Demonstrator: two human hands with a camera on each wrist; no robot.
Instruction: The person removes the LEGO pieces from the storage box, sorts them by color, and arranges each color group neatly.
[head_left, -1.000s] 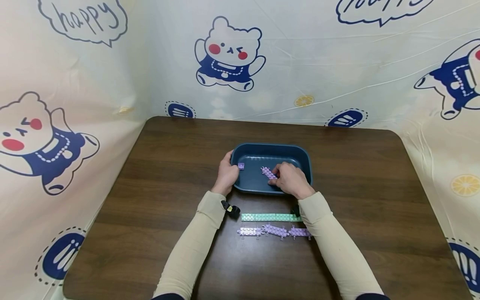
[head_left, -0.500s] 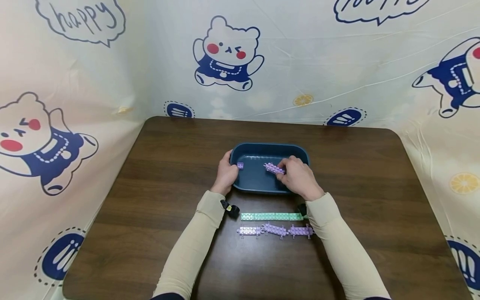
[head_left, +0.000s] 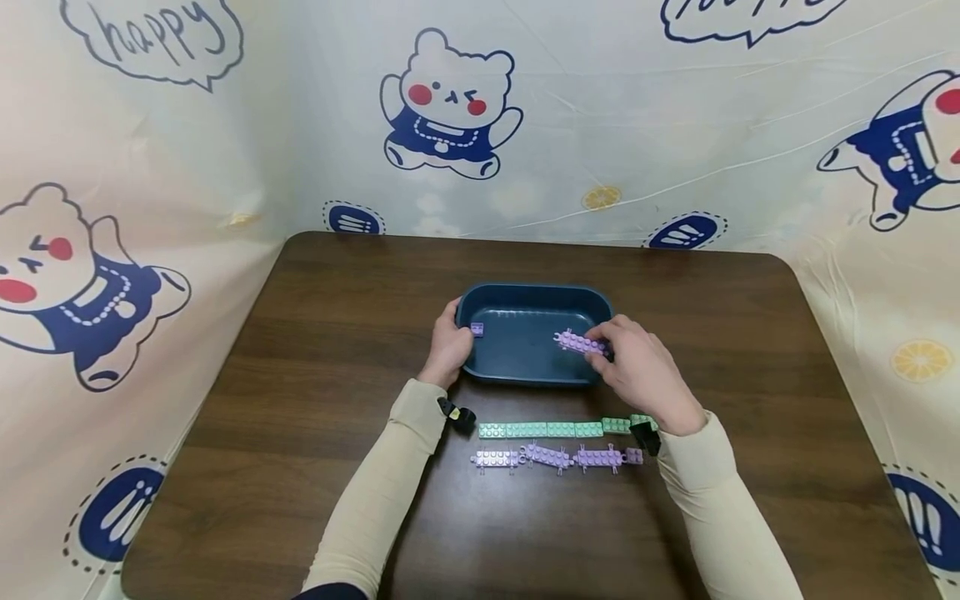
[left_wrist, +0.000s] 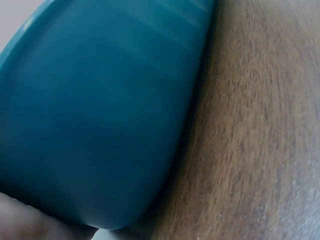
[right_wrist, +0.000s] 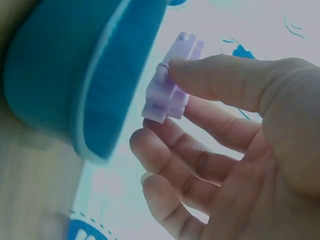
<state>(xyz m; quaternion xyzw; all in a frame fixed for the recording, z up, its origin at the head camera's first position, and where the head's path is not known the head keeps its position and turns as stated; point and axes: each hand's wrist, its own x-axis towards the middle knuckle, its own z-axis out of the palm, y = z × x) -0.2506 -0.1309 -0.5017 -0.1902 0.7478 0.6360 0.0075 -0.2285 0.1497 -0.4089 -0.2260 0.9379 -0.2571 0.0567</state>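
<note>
My left hand (head_left: 450, 346) grips the left end of a blue plastic tray (head_left: 536, 377), its thumb over the rim. A small purple brick (head_left: 477, 330) shows inside the tray right at that thumb. Between thumb and fingers, my right hand (head_left: 641, 371) pinches a purple toy-brick piece (head_left: 576, 342) with studs and small side pegs, held over the tray's right part. The right wrist view shows this piece (right_wrist: 172, 80) raised beside the tray wall (right_wrist: 55, 75). The left wrist view is mostly filled by the tray's outer side (left_wrist: 100, 110).
In front of the tray lies a row of green studded bricks (head_left: 540, 430), its right end partly behind the right wrist camera (head_left: 646, 437). Nearer to me runs a row of linked purple pieces (head_left: 547, 457), a small purple brick (head_left: 633, 456) at its right end. Everything stands on a brown wooden table (head_left: 337, 333).
My right hand has lifted the purple piece from the tray floor and moved right with it, uncovering the right ends of both rows. The left hand keeps its grip on the tray.
</note>
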